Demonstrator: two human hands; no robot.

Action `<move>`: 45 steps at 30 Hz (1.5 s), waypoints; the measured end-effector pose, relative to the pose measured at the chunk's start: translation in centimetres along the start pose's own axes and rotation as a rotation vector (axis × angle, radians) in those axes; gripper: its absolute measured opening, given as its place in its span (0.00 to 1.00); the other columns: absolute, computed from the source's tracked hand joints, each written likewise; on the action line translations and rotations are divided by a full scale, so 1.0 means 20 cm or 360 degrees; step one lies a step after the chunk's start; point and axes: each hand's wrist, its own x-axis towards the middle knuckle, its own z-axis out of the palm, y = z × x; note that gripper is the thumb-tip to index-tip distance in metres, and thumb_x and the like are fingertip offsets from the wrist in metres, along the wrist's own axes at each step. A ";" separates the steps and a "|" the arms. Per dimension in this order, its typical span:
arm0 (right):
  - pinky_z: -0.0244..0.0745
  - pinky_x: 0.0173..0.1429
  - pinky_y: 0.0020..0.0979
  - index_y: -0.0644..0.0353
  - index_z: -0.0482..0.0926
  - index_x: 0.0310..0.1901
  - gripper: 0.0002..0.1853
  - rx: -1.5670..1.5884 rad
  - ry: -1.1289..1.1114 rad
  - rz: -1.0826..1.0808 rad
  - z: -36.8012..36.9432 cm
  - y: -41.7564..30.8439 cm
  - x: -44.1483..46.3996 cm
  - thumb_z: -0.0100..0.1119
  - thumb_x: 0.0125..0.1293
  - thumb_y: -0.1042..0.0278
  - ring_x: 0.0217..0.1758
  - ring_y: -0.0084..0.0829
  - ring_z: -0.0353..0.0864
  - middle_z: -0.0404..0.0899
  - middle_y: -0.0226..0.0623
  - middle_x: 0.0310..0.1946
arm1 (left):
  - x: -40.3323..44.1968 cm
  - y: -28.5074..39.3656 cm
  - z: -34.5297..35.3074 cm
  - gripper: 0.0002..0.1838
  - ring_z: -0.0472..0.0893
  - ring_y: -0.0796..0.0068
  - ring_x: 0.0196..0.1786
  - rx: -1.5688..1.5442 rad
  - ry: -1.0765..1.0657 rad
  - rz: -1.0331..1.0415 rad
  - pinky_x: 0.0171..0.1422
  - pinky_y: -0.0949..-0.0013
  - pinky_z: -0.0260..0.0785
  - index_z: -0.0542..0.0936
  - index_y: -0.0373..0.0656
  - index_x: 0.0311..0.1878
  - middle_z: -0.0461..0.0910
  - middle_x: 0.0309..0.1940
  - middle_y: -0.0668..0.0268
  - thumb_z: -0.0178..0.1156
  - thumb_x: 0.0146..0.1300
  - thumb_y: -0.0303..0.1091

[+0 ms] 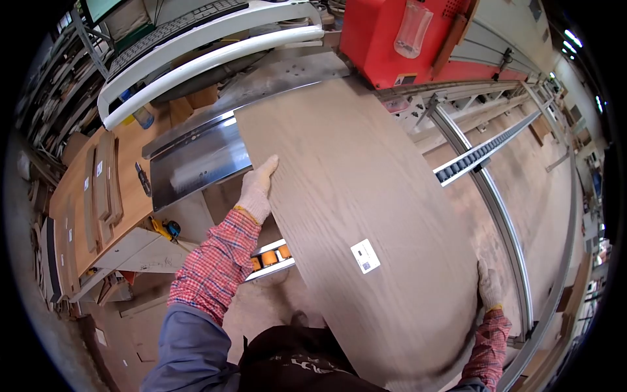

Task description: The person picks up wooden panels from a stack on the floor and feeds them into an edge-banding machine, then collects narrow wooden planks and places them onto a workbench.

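A large wood-grain panel (366,176) with a white label (365,256) lies before me, its far end on the machine's metal table (202,157). My left hand (258,189), in a pale glove, grips the panel's left edge, fingers on the top face. At the right edge, near the close end, my right hand (490,285) holds the panel, gloved too, with its fingers against the rim.
A wooden table (134,196) with narrow strips (108,176) stands at left. A red machine housing (385,42) is at the top. Roller rails (486,150) extend at right; orange rollers (269,258) show under the panel's left side. A keyboard (176,29) sits upper left.
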 end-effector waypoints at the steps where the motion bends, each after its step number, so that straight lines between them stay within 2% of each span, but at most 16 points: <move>1: 0.79 0.47 0.34 0.50 0.67 0.77 0.30 0.0004 0.0005 -0.0005 0.03 0.05 0.02 0.45 0.74 0.76 0.43 0.37 0.81 0.79 0.39 0.43 | 0.01 -0.01 0.04 0.26 0.87 0.58 0.49 -0.0001 0.0002 0.0007 0.52 0.55 0.84 0.79 0.31 0.61 0.85 0.52 0.54 0.70 0.68 0.40; 10: 0.79 0.49 0.40 0.50 0.75 0.71 0.22 -0.0058 0.0064 0.0070 0.17 0.42 0.25 0.47 0.79 0.74 0.46 0.44 0.83 0.83 0.47 0.47 | 0.19 -0.21 0.44 0.26 0.88 0.58 0.48 -0.0045 0.0009 -0.0012 0.51 0.54 0.83 0.79 0.29 0.60 0.86 0.50 0.53 0.70 0.68 0.39; 13: 0.67 0.64 0.27 0.64 0.55 0.81 0.33 -0.1547 0.0335 -0.0611 0.20 0.60 0.36 0.45 0.76 0.73 0.45 0.27 0.75 0.81 0.28 0.56 | 0.21 -0.27 0.64 0.27 0.88 0.58 0.47 -0.0002 0.0055 0.0007 0.51 0.55 0.83 0.79 0.28 0.60 0.86 0.51 0.53 0.70 0.67 0.40; 15: 0.68 0.63 0.28 0.64 0.59 0.80 0.30 -0.1541 0.0095 -0.0528 0.26 0.68 0.41 0.45 0.78 0.71 0.44 0.28 0.77 0.81 0.30 0.58 | 0.25 -0.30 0.75 0.27 0.88 0.58 0.47 0.0042 0.0076 0.0015 0.51 0.55 0.83 0.79 0.28 0.60 0.86 0.51 0.53 0.71 0.67 0.40; 18: 0.75 0.57 0.35 0.59 0.74 0.73 0.22 -0.0191 -0.0718 0.0444 -0.08 0.59 0.65 0.42 0.84 0.65 0.44 0.33 0.81 0.85 0.37 0.55 | 0.35 -0.41 0.88 0.27 0.88 0.60 0.45 0.0059 0.0049 0.0094 0.50 0.58 0.82 0.81 0.28 0.57 0.86 0.49 0.54 0.73 0.65 0.42; 19: 0.74 0.55 0.34 0.59 0.68 0.76 0.25 0.0221 -0.0676 0.0611 -0.02 0.68 0.67 0.44 0.81 0.68 0.48 0.31 0.80 0.83 0.35 0.56 | 0.36 -0.44 0.93 0.27 0.88 0.60 0.45 0.0055 0.0068 0.0099 0.50 0.58 0.82 0.81 0.28 0.57 0.86 0.49 0.54 0.73 0.65 0.42; 22: 0.76 0.43 0.36 0.60 0.69 0.75 0.25 0.0048 0.0613 -0.0410 0.39 1.05 0.69 0.48 0.78 0.72 0.43 0.35 0.81 0.81 0.38 0.40 | 0.37 -0.47 1.15 0.26 0.87 0.63 0.44 0.0061 0.0120 0.0126 0.48 0.59 0.81 0.82 0.27 0.55 0.87 0.47 0.54 0.73 0.64 0.41; 24: 0.78 0.51 0.44 0.58 0.71 0.75 0.25 0.0124 -0.0171 0.0276 0.45 1.20 0.71 0.47 0.78 0.73 0.44 0.39 0.82 0.84 0.45 0.49 | 0.34 -0.49 1.29 0.25 0.87 0.65 0.42 0.0194 0.0193 0.0226 0.45 0.60 0.80 0.83 0.26 0.52 0.87 0.44 0.55 0.73 0.63 0.42; 27: 0.75 0.60 0.47 0.58 0.70 0.75 0.24 -0.0196 0.0295 -0.0071 0.69 1.47 0.87 0.45 0.81 0.66 0.53 0.47 0.82 0.82 0.48 0.59 | 0.51 -0.62 1.41 0.27 0.84 0.68 0.37 0.0302 0.0228 0.0253 0.42 0.60 0.77 0.84 0.27 0.47 0.87 0.38 0.57 0.74 0.61 0.46; 28: 0.74 0.64 0.48 0.58 0.70 0.75 0.24 -0.0356 0.0525 -0.0233 0.61 1.43 0.91 0.44 0.82 0.63 0.58 0.52 0.82 0.80 0.49 0.64 | 0.54 -0.64 1.46 0.28 0.83 0.69 0.36 0.0269 0.0183 0.0248 0.41 0.60 0.76 0.84 0.27 0.46 0.86 0.36 0.58 0.74 0.60 0.48; 32: 0.67 0.75 0.44 0.64 0.75 0.69 0.28 0.0841 -0.0243 0.0908 0.16 1.29 1.14 0.44 0.83 0.50 0.69 0.53 0.76 0.80 0.55 0.65 | 0.63 -0.75 1.70 0.28 0.82 0.65 0.36 0.0265 0.0156 0.0295 0.42 0.57 0.76 0.84 0.27 0.45 0.85 0.37 0.57 0.73 0.60 0.49; 35: 0.71 0.70 0.44 0.70 0.76 0.66 0.29 0.0652 0.0230 0.0950 -0.12 1.00 1.25 0.46 0.82 0.48 0.66 0.54 0.78 0.79 0.59 0.63 | 0.56 -0.74 1.91 0.28 0.84 0.65 0.43 0.0451 0.0161 0.0356 0.49 0.53 0.79 0.82 0.29 0.55 0.85 0.45 0.58 0.71 0.65 0.47; 38: 0.76 0.64 0.42 0.73 0.74 0.65 0.26 0.1027 0.0825 0.0121 -0.35 0.46 1.05 0.52 0.80 0.55 0.58 0.55 0.80 0.77 0.61 0.59 | 0.56 -0.75 2.00 0.23 0.82 0.53 0.51 0.0858 0.0073 0.0527 0.55 0.49 0.77 0.85 0.33 0.55 0.82 0.53 0.49 0.64 0.66 0.43; 42: 0.74 0.68 0.36 0.56 0.71 0.70 0.22 0.1988 -0.0017 -0.0236 -0.69 -0.27 0.32 0.53 0.81 0.56 0.66 0.38 0.76 0.79 0.42 0.60 | 0.37 -0.79 1.94 0.20 0.80 0.36 0.62 0.2620 -0.0524 0.1360 0.62 0.43 0.75 0.88 0.40 0.55 0.78 0.63 0.37 0.55 0.68 0.37; 43: 0.74 0.68 0.36 0.56 0.71 0.70 0.22 0.2016 -0.0086 -0.0341 -0.67 -0.37 0.24 0.53 0.81 0.56 0.66 0.38 0.76 0.79 0.42 0.60 | 0.18 -0.96 1.87 0.17 0.79 0.43 0.61 0.2264 0.0143 0.1619 0.64 0.45 0.71 0.90 0.43 0.48 0.77 0.62 0.42 0.58 0.65 0.38; 45: 0.77 0.58 0.38 0.61 0.78 0.59 0.18 0.1969 -0.0771 -0.0178 -0.36 -0.60 0.01 0.52 0.80 0.57 0.54 0.40 0.82 0.83 0.42 0.51 | -0.38 -0.87 1.33 0.27 0.68 0.40 0.71 0.1752 -0.0228 0.1795 0.74 0.42 0.62 0.76 0.35 0.64 0.70 0.67 0.41 0.58 0.68 0.44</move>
